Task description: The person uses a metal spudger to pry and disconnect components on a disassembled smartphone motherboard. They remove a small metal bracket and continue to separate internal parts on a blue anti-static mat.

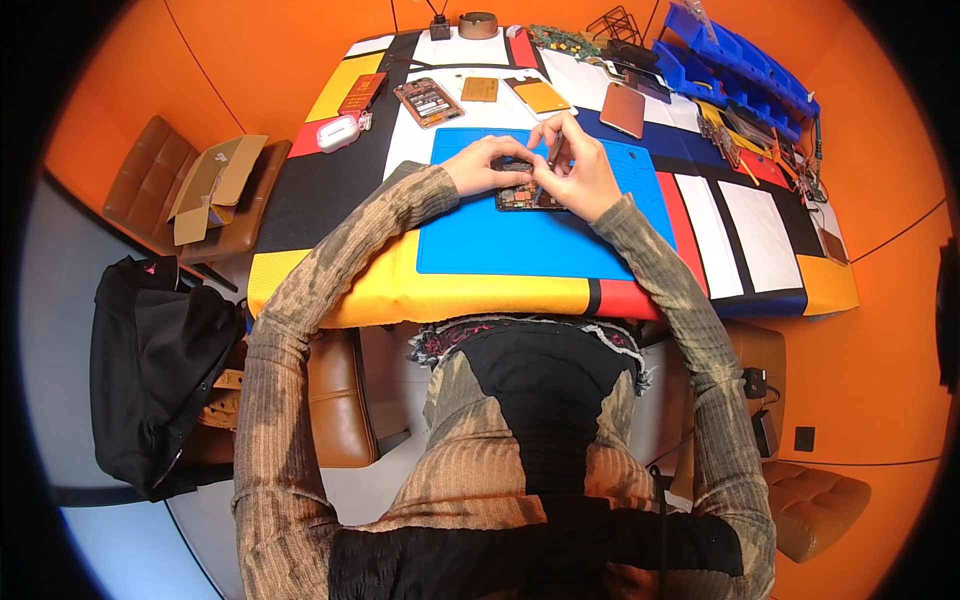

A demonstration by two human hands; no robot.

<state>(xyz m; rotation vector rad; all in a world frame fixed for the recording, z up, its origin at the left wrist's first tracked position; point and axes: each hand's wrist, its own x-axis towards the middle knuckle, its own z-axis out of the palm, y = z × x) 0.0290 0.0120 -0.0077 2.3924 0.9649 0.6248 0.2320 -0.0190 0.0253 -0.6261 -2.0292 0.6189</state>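
An opened phone with its insides showing (522,198) lies on a blue work mat (520,240) in the middle of the table. My left hand (484,163) rests on the phone's left end, fingers pinched over it. My right hand (578,170) grips a thin metal tool (556,152) that points down at the phone's right part. Both hands touch over the phone and hide most of it.
Beyond the mat lie several phones and phone parts (428,101), a white case (338,132) and a brown phone back (623,109). Blue parts bins (735,55) stand at the far right. A cardboard box (212,185) sits on a chair, a black bag (160,370) at left.
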